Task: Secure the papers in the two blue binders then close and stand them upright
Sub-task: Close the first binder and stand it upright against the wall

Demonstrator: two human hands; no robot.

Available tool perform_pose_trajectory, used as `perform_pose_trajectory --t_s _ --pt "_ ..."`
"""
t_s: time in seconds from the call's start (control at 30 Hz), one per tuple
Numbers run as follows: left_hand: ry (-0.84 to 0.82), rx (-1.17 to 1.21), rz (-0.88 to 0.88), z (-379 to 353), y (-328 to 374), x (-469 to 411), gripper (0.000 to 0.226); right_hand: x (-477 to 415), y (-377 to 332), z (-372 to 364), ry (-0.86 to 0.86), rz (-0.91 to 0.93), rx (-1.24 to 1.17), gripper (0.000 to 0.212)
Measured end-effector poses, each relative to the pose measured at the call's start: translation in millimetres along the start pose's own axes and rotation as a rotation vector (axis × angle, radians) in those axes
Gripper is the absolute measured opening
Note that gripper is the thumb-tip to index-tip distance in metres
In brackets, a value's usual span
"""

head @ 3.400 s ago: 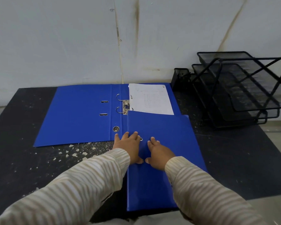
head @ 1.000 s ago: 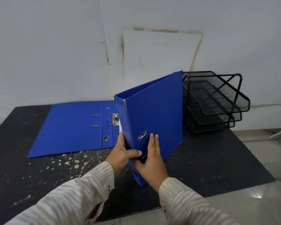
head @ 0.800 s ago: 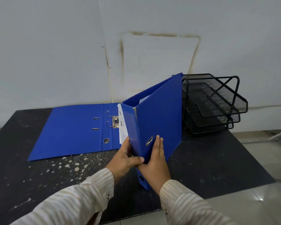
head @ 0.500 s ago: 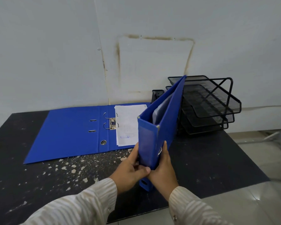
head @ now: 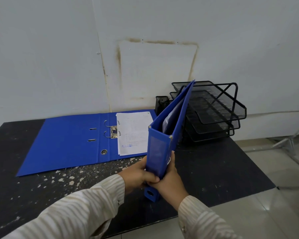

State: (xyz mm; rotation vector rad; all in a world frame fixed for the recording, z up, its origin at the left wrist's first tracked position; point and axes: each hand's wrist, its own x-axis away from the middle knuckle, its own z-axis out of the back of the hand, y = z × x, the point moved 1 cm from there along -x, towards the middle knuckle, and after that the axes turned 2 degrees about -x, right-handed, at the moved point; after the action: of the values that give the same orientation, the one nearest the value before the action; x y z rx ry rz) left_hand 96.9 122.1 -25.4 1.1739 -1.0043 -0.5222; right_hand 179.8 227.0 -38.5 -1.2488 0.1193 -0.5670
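Both hands are on the standing binder [head: 158,152], which rises spine-toward-us just left of and in front of the mesh tray rack [head: 214,114]. Its far top corner crosses the rack's front in this view. The lower end of the spine is down at the bench [head: 214,169]. Up top the two covers gape apart a little, and a pale sheaf shows between them.

The left hand [head: 138,175] grips it low down, fingers wrapped onto the left cover and the thumb curled across the spine. The right hand [head: 169,180] lies flat against the right cover, fingers straight and pointing up, pressing in from that side. Striped sleeves [head: 86,209] cover both forearms.

Further left of the rack, the open binder [head: 67,144] lies spread flat on the bench. Its ring mechanism [head: 113,131] is in the middle and the rings stand parted. The papers [head: 134,133] rest on that binder's right-hand cover, the side nearer the rack, with their punched edge at the rings. I cannot tell whether they are threaded on.

A small black pen cup [head: 161,103] sits at the rack's left rear corner, against the wall [head: 59,57]. Pale flecks dot the dark bench top well to the rack's left.
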Motion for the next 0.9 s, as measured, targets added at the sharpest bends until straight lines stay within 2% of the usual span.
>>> perform_pose_trajectory --t_s 0.13,0.3,0.5,0.67,0.77,0.9 --pt "0.032 0.12 -0.025 -7 1 3 0.064 -2 -3 -1 -0.013 0.012 -0.024 0.124" --pt "0.041 0.152 -0.067 -4 7 5 0.069 -4 -10 1 -0.001 0.071 -0.03 0.123" --pt "0.114 0.175 -0.131 9 19 7 0.054 -18 -31 0 -0.038 0.158 -0.039 0.119" --pt "0.212 0.258 -0.163 30 22 18 0.057 -36 -49 -21 -0.117 0.243 -0.052 0.111" --pt "0.279 0.271 -0.186 47 20 27 0.06 -42 -61 -41 -0.148 0.217 -0.087 0.099" --pt "0.357 0.297 -0.203 78 11 47 0.058 -52 -77 -77 -0.23 0.242 0.033 0.104"
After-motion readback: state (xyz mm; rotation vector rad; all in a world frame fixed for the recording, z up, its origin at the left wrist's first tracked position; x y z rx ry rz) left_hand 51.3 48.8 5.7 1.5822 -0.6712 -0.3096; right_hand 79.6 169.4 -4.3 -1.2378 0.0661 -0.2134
